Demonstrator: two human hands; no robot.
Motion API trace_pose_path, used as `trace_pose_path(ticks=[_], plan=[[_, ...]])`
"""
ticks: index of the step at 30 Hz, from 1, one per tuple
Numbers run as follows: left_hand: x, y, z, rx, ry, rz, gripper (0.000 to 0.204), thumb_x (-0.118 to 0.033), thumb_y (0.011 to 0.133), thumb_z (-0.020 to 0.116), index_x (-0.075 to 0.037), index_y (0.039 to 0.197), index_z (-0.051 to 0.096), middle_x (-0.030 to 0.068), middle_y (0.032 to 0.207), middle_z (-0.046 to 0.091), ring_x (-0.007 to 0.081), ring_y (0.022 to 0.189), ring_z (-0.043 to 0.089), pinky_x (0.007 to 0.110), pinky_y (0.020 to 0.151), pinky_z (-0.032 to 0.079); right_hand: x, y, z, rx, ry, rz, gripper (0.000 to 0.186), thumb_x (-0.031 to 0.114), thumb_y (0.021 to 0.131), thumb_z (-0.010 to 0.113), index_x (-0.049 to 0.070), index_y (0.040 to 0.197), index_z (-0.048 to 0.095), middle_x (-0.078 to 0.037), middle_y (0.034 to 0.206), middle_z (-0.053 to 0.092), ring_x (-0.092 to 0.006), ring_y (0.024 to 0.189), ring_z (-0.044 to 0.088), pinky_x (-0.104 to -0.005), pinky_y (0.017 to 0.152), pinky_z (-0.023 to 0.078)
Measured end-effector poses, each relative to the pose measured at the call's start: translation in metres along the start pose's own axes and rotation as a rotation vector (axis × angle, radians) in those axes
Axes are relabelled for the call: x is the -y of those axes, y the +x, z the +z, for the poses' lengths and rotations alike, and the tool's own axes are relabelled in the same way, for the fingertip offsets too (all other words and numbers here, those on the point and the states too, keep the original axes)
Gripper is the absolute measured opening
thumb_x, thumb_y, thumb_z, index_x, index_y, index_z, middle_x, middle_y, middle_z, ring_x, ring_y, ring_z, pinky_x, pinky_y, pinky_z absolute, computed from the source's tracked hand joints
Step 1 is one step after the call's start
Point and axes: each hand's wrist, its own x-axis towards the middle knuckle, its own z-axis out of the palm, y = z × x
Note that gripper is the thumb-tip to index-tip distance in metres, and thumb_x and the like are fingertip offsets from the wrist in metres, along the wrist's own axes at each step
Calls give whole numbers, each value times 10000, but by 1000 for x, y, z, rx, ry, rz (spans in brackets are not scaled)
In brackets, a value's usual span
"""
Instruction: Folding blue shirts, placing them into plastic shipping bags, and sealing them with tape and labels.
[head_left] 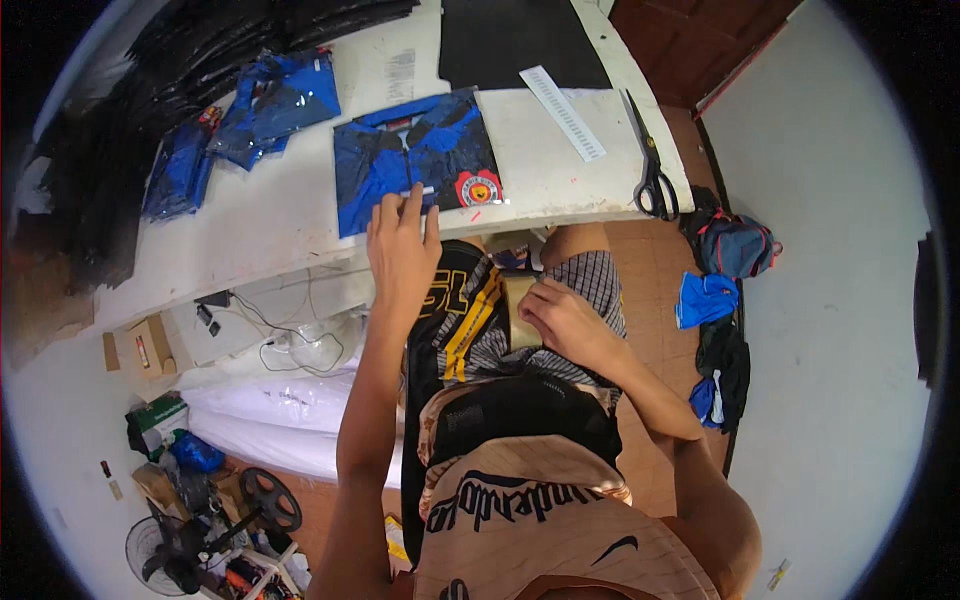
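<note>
Head view: one bagged shirt (440,150) lies crosswise on the table (270,225), under and beyond the fingertips of your left hand (402,245), the nearer; whether they pinch one white strip (429,190) is unclear. Your right hand (570,322) curls at one tan piece (521,333), grip hidden; one ruler (562,113) and one pair of scissors (655,187) lie rightward.

Bagged shirts (412,150) (and scissors (652,158)) suggest a garment workshop.

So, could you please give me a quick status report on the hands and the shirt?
Left hand touching bagged blue shirt. Right hand at tan item, grip unclear. Ruler and scissors lie right of shirt, apart.
</note>
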Motion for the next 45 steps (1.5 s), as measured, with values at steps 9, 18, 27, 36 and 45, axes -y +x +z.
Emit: trace_pose_path(ticks=[9,18,27,36,45], plan=[[11,-3,15,10,57,129,283,-224,857,676,-31,1064,686,107,1156,630,303,1070,529,422,886,392,3,-9,-3,17,-6,24,169,10,740,633,-15,905,610,-160,893,601,-336,889,572,-414,807,485],[28,8,20,-185,-187,-21,194,-202,813,720,-56,930,668,89,1129,640,305,1041,563,436,925,377,4,-3,-2,-30,-13,11,152,0,746,649,-23,890,609,-144,877,590,-328,866,570,-402,771,482],[23,17,24,21,62,-115,264,-258,774,768,-142,1011,759,60,1119,603,275,1035,525,411,880,393,2,-4,0,-22,-4,40,127,29,763,637,-18,880,619,-158,897,613,-336,900,578,-404,816,488],[52,34,8,202,-117,65,196,-191,818,723,-182,1007,774,79,1101,629,279,996,548,393,882,429,0,-8,1,1,-50,25,160,12,736,630,-9,893,609,-163,908,605,-346,906,576,-416,837,483],[17,19,-15,43,-405,64,267,-68,801,728,-54,1068,720,123,1096,648,260,1002,605,357,876,477,-2,-4,1,-95,33,59,99,22,786,642,-8,868,595,-156,875,585,-353,874,580,-422,761,482]])
